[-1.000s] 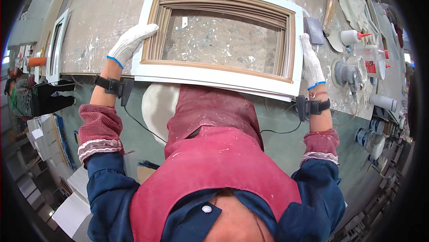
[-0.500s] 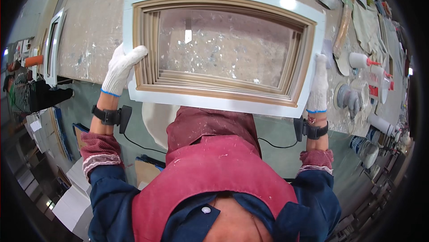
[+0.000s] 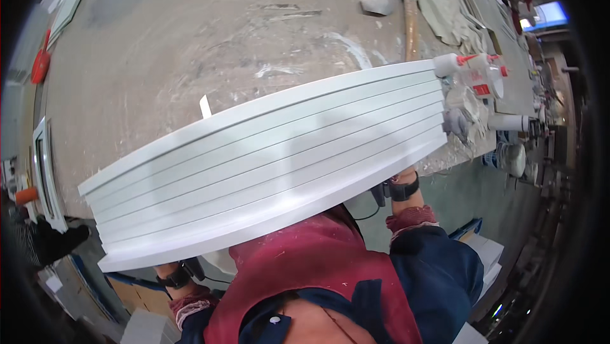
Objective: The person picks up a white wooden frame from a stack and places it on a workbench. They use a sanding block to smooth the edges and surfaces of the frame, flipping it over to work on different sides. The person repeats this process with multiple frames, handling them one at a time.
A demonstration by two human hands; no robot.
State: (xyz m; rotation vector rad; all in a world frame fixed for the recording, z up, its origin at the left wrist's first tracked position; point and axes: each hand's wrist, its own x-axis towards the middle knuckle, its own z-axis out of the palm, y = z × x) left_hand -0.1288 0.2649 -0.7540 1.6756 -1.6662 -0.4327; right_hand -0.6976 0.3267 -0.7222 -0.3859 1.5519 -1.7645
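Observation:
A stack of several white frames (image 3: pixel 273 160) tilts in front of me, its long layered side facing up toward me. It slants from lower left to upper right and reaches past the table's front edge. My left wrist, with a black strap (image 3: pixel 178 275), runs in behind the stack's lower left end; the hand itself is hidden. On the right, my other wrist with its black strap (image 3: pixel 404 188) goes behind the lower edge, and that hand is hidden too. Both forearms lead to the raised stack, which they hold between them. The frames' openings do not show from here.
The worn table (image 3: pixel 190 45) carries a white strip (image 3: pixel 204 107) just beyond the stack. A broom handle (image 3: pixel 412 26), bottles with red caps (image 3: pixel 454 63) and a grey cup (image 3: pixel 456 125) lie close by its right end. Another frame (image 3: pixel 46 172) stands at far left, near a person (image 3: pixel 51 236).
The stack has turned from its open face up to its layered side up, and it now slants. My gloved hands, visible on both ends before, have gone behind it. My view has shifted.

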